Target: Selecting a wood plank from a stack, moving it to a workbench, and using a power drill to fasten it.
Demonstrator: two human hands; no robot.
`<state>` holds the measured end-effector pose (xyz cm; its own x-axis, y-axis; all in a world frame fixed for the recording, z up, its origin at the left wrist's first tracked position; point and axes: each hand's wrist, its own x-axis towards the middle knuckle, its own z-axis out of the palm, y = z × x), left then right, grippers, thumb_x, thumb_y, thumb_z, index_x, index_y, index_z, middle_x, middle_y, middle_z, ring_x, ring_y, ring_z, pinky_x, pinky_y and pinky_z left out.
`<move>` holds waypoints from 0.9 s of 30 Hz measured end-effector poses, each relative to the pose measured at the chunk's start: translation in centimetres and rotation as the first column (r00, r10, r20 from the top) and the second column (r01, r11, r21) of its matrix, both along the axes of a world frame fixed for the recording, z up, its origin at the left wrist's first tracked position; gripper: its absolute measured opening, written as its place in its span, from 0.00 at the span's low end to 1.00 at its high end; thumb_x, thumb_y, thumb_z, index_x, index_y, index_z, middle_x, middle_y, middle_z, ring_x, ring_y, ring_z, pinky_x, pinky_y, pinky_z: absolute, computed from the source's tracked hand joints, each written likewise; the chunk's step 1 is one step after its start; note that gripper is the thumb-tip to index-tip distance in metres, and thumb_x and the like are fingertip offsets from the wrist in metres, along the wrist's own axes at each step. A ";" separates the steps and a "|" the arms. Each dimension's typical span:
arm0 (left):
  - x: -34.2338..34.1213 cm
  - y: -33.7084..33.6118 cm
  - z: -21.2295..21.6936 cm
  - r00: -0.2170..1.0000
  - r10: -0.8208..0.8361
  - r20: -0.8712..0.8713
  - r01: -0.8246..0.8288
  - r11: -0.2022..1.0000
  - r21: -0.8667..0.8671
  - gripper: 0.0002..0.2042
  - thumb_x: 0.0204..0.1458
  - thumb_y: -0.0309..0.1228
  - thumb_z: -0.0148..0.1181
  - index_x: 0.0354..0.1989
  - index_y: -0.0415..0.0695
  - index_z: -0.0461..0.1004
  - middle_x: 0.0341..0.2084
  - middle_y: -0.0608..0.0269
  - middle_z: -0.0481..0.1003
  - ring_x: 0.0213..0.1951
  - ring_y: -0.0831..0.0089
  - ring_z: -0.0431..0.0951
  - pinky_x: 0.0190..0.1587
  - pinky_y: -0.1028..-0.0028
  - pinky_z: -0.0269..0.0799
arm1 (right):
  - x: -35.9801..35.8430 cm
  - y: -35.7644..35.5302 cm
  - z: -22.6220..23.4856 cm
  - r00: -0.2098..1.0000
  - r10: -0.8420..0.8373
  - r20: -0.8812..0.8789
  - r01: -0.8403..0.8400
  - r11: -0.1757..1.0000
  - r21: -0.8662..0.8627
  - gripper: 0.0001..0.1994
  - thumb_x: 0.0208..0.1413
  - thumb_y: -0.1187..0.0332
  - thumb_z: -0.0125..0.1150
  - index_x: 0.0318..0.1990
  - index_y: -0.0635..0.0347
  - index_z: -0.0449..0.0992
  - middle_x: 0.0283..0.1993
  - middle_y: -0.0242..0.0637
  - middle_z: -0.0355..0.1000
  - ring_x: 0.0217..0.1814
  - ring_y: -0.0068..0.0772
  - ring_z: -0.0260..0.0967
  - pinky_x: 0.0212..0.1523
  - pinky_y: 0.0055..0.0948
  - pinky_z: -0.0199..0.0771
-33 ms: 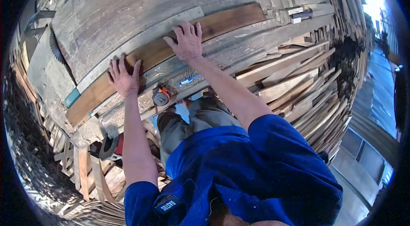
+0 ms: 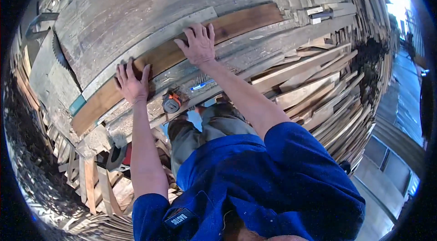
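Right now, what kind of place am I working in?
Most likely a woodworking shop or timber yard. Both hands, the left hand and the right hand, press flat on a brown plank on a saw table, a toothed circular saw blade stands at its left, and stacked boards fill the right side.

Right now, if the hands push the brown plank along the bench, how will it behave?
The brown plank looks long and thick, so probably stiff and fairly heavy. It lies flat, so it should slide, not roll. With the left hand and right hand pressing flat, the rough bench may add drag.
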<state>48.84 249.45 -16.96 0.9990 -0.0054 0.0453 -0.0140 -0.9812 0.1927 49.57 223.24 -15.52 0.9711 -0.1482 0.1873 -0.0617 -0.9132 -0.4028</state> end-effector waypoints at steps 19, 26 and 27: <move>0.0 0.3 -0.6 0.998 -0.038 0.054 0.039 0.999 -0.029 0.32 0.52 0.61 0.60 0.61 0.55 0.71 0.63 0.55 0.65 0.68 0.57 0.59 0.69 0.52 0.50 | 0.3 -0.5 -1.3 0.998 0.025 -0.059 -0.038 0.973 -0.228 0.22 0.61 0.44 0.52 0.54 0.45 0.75 0.60 0.34 0.67 0.67 0.35 0.58 0.72 0.53 0.41; -2.3 0.8 1.5 0.986 0.062 0.154 -0.036 0.985 -0.167 0.36 0.53 0.62 0.56 0.66 0.53 0.65 0.65 0.44 0.61 0.67 0.49 0.60 0.69 0.45 0.46 | 0.3 -0.2 -0.9 0.990 0.014 -0.139 -0.055 0.953 -0.297 0.25 0.61 0.42 0.52 0.56 0.47 0.77 0.64 0.37 0.67 0.69 0.40 0.60 0.70 0.52 0.48; -3.7 1.5 2.4 0.987 0.105 0.126 -0.074 0.972 -0.225 0.35 0.53 0.59 0.58 0.65 0.53 0.66 0.66 0.44 0.59 0.68 0.48 0.57 0.69 0.45 0.47 | 0.0 0.0 -1.1 0.991 0.018 -0.133 -0.054 0.960 -0.273 0.25 0.62 0.42 0.51 0.56 0.47 0.77 0.65 0.36 0.67 0.70 0.39 0.58 0.71 0.53 0.46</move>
